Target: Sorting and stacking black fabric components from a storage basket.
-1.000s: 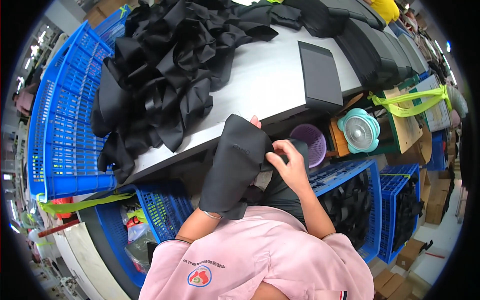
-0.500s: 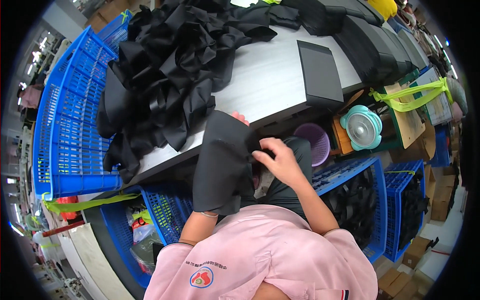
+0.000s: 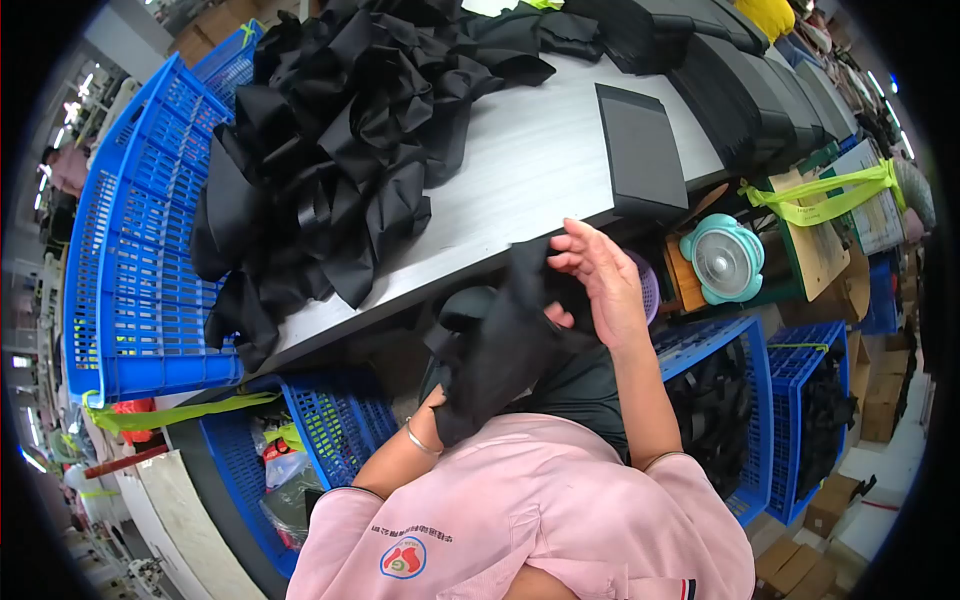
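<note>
A black fabric piece (image 3: 500, 340), tube-like and bunched, is pulled over my left hand (image 3: 560, 316). The wrist shows at one end of the cloth and a few fingertips at the other; the remaining fingers are covered. Beside the cloth's upper end is my right hand (image 3: 608, 285), its fingers extended and their tips against or very near the fabric edge. In front of me, a large heap of crumpled black fabric pieces (image 3: 340, 150) covers the left of the white table (image 3: 530, 140). A flat black panel stack (image 3: 642, 145) lies near its right front edge.
Blue plastic crates stand at the left (image 3: 150, 230), under the table (image 3: 335, 425) and at my right (image 3: 745, 400). A turquoise fan (image 3: 727, 257) and a purple basket (image 3: 650, 288) are to the right. More black stacks (image 3: 735, 95) line the far right.
The fabric piece has gone from spread smoothly along my left forearm to bunched, shifting right and baring the wrist bracelet. My right hand has risen and turned, fingers now extended by the cloth's end.
</note>
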Motion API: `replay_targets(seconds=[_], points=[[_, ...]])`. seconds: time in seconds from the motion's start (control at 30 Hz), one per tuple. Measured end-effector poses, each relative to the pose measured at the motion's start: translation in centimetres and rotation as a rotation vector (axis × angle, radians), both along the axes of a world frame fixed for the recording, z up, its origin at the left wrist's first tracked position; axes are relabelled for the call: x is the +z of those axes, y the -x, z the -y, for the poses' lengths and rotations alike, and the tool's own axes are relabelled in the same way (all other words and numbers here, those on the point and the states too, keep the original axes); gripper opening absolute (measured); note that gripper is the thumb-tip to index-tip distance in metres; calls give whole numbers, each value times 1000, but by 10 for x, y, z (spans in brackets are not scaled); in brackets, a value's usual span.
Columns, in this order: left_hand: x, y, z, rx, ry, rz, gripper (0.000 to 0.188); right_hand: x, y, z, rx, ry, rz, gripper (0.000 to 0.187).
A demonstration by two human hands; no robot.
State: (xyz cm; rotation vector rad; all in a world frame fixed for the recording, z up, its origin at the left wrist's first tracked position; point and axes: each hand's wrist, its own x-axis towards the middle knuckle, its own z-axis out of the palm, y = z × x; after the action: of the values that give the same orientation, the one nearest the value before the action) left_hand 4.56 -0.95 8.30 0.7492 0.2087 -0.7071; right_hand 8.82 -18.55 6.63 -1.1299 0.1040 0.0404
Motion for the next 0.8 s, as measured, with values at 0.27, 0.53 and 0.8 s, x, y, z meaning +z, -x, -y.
replay_targets(seconds=[0.27,0.53,0.8], points=[[-29,17,-40,-54,-118,232,49,7,37,-20,-198,1277,630,57],[-61,30,-40,-157,-241,495,56,-13,22,-12,-238,1263,670,26],[-176,-58,-59,-107,0,194,49,14,15,40,393,877,648,13]])
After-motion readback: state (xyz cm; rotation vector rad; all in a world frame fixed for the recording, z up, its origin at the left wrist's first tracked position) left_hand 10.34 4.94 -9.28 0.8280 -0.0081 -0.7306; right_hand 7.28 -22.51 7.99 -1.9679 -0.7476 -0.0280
